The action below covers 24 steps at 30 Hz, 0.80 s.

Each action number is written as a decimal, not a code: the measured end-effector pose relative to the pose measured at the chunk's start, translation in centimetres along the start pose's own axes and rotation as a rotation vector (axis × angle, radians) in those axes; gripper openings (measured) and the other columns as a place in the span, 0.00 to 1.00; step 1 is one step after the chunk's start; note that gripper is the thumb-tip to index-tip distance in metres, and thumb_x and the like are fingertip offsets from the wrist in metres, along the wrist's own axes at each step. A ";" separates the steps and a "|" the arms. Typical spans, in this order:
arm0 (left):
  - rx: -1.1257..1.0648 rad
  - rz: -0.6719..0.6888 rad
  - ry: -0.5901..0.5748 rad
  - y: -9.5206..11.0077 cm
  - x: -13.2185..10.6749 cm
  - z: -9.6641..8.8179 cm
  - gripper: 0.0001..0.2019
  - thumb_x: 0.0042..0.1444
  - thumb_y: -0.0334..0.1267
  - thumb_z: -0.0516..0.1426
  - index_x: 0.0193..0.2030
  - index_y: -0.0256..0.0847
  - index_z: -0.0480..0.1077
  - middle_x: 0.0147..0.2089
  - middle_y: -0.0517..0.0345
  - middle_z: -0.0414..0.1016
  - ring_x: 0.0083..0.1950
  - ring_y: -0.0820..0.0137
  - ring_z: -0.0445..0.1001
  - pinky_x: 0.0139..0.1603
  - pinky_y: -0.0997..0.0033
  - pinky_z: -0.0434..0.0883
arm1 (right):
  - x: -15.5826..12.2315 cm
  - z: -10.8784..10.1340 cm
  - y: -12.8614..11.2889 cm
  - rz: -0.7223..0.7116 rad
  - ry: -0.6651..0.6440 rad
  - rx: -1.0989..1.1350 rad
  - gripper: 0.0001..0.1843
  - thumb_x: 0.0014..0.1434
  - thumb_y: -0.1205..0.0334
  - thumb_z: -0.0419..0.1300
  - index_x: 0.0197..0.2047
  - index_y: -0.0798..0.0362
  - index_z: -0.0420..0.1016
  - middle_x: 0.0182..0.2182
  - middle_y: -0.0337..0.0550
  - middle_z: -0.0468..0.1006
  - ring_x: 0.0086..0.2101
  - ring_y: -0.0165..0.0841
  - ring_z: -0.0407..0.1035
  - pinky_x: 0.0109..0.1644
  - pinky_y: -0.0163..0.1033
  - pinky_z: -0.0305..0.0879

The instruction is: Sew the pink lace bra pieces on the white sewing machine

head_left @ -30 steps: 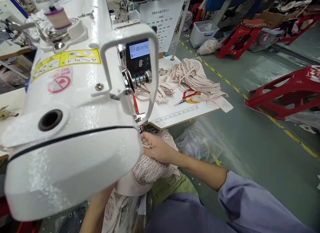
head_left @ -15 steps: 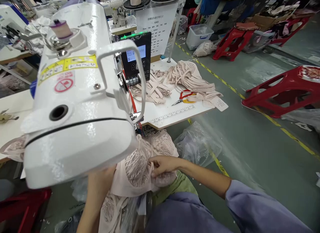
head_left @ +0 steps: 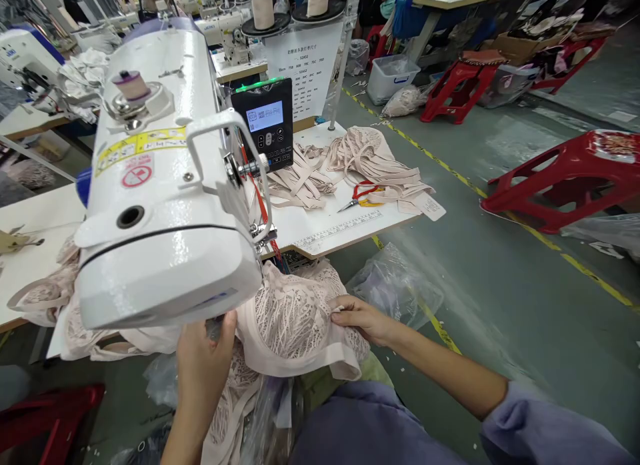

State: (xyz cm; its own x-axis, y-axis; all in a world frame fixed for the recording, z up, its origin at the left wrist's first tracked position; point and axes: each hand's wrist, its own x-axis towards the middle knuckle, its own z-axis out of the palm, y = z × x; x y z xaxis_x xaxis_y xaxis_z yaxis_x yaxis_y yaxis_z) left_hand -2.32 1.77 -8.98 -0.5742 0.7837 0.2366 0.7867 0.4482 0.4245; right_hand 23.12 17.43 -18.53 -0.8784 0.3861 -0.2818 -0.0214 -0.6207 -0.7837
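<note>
A pale pink lace garment (head_left: pixel 290 322) hangs from under the head of a white sewing machine (head_left: pixel 160 192) down onto my lap. My right hand (head_left: pixel 361 318) pinches the garment's right edge, fingers closed on the lace. My left hand (head_left: pixel 206 358) reaches up under the front of the machine head, thumb raised against the fabric; its fingers are hidden behind the garment and the machine.
Heaped beige straps (head_left: pixel 360 160) and red-handled scissors (head_left: pixel 363 193) lie on the white table (head_left: pixel 340 225), beside a black control panel (head_left: pixel 265 122). Clear plastic bags (head_left: pixel 395 288) sit on the floor to my right. Red stools (head_left: pixel 560 178) stand beyond a yellow floor line.
My right hand drew back from under the needle area and moved right, pulling the lace garment out wider. My left hand rose to the machine's front. The view pulled back from the machine.
</note>
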 end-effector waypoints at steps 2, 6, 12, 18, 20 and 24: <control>0.024 0.178 0.151 1.5 -1.3 -0.3 0.10 0.62 0.42 0.56 0.44 0.39 0.70 0.40 0.49 0.76 0.44 0.61 0.75 0.43 0.66 0.71 | -0.6 0.5 -1.7 -0.035 -0.086 -0.117 0.16 0.55 0.50 0.68 0.36 0.56 0.82 0.28 0.43 0.80 0.32 0.33 0.74 0.41 0.37 0.71; -0.246 0.692 0.116 6.5 -3.8 -0.5 0.18 0.58 0.31 0.59 0.55 0.35 0.64 0.55 0.40 0.71 0.60 0.59 0.70 0.59 0.60 0.69 | -1.4 2.6 -5.5 -0.197 -0.295 -0.486 0.16 0.63 0.52 0.60 0.38 0.57 0.81 0.30 0.44 0.81 0.30 0.30 0.72 0.38 0.34 0.68; -0.300 0.674 -0.422 8.3 -4.0 0.7 0.21 0.56 0.52 0.61 0.49 0.37 0.71 0.38 0.51 0.81 0.39 0.60 0.79 0.41 0.61 0.73 | -2.4 7.3 -8.9 -0.305 -0.685 -1.053 0.12 0.67 0.62 0.53 0.41 0.53 0.79 0.33 0.42 0.81 0.36 0.32 0.74 0.41 0.33 0.64; -0.423 0.181 -0.686 5.0 -2.4 0.0 0.16 0.67 0.43 0.49 0.30 0.40 0.68 0.25 0.62 0.70 0.26 0.75 0.67 0.28 0.75 0.57 | -0.7 8.4 -9.0 -0.231 -0.270 -1.153 0.16 0.67 0.65 0.52 0.57 0.56 0.66 0.30 0.39 0.80 0.29 0.30 0.69 0.36 0.34 0.59; -0.375 0.202 -0.620 4.5 -1.8 -0.4 0.19 0.67 0.45 0.47 0.26 0.39 0.65 0.22 0.62 0.66 0.24 0.76 0.63 0.27 0.74 0.55 | 0.8 8.1 -8.8 -0.311 -0.251 -1.186 0.10 0.67 0.62 0.55 0.47 0.56 0.74 0.28 0.39 0.78 0.30 0.31 0.68 0.37 0.35 0.58; -0.251 0.069 -0.527 3.3 -0.3 -0.7 0.23 0.63 0.51 0.51 0.21 0.39 0.64 0.19 0.62 0.63 0.23 0.75 0.61 0.25 0.75 0.54 | 4.1 7.1 -8.6 -0.426 -0.261 -1.114 0.13 0.65 0.55 0.60 0.34 0.53 0.79 0.30 0.40 0.79 0.34 0.31 0.71 0.41 0.34 0.59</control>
State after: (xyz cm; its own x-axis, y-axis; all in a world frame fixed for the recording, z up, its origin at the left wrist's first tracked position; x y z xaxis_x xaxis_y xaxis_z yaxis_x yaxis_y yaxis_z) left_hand 0.28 2.69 -7.08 -0.2832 0.9441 -0.1684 0.7035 0.3239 0.6326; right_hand 16.32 19.46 -8.98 -0.9732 0.1879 0.1323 -0.0223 0.4958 -0.8682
